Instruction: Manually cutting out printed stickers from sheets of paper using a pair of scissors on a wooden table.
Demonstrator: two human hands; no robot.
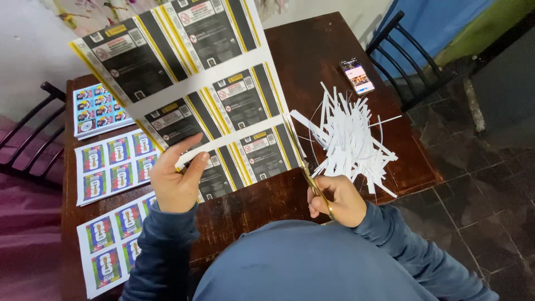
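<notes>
My left hand (175, 175) grips the lower left part of a large printed sheet (189, 72) of black and yellow label panels, holding it up over the dark wooden table (312, 50). My right hand (337, 199) holds gold-handled scissors (304, 161), whose blades run along the sheet's right edge near its lower corner. A narrow white strip hangs off that edge beside the blades.
A heap of cut white paper strips (348, 139) lies to the right of the sheet. A phone (357, 76) rests at the table's far right. Colourful printed sheets (114, 164) are stacked along the left side. Dark chairs stand at left (28, 134) and far right (404, 50).
</notes>
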